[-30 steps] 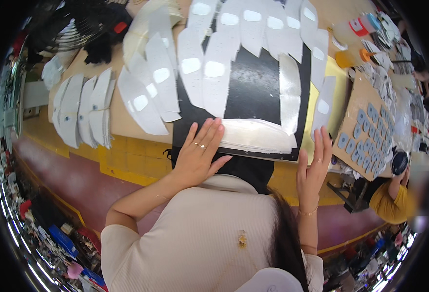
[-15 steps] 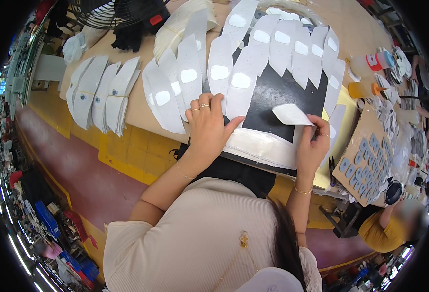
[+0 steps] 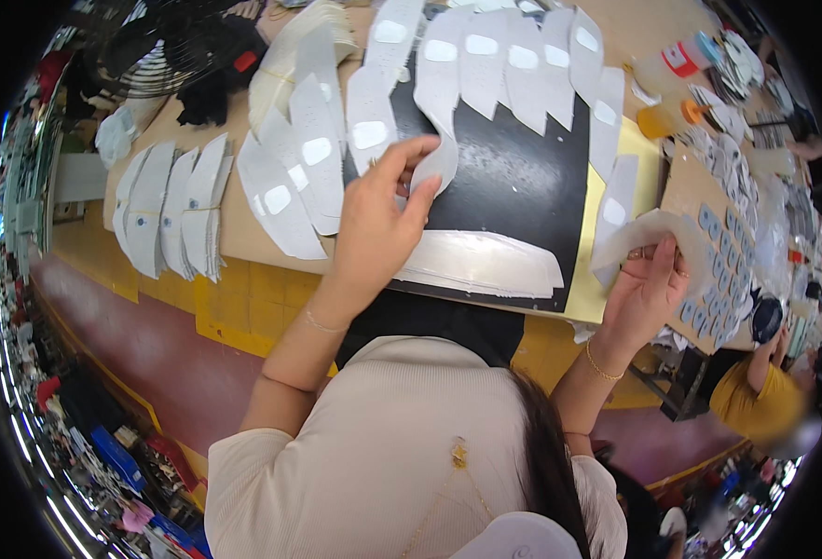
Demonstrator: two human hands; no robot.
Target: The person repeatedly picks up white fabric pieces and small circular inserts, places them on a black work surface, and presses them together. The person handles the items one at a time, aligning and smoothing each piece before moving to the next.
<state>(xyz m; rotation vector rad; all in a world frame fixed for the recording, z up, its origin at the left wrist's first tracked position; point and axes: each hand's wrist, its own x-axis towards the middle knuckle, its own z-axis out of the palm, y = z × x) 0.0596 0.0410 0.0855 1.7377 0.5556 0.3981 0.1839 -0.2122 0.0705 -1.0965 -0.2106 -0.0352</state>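
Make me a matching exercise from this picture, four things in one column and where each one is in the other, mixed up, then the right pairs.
1. left hand
2. right hand
3. black mat
4. fan

a. table's far left corner
b. pinching a white curved piece over the mat
c. holding a white piece at the table's right edge
d. under the fanned white pieces

Pairs: 1-b, 2-c, 3-d, 4-a
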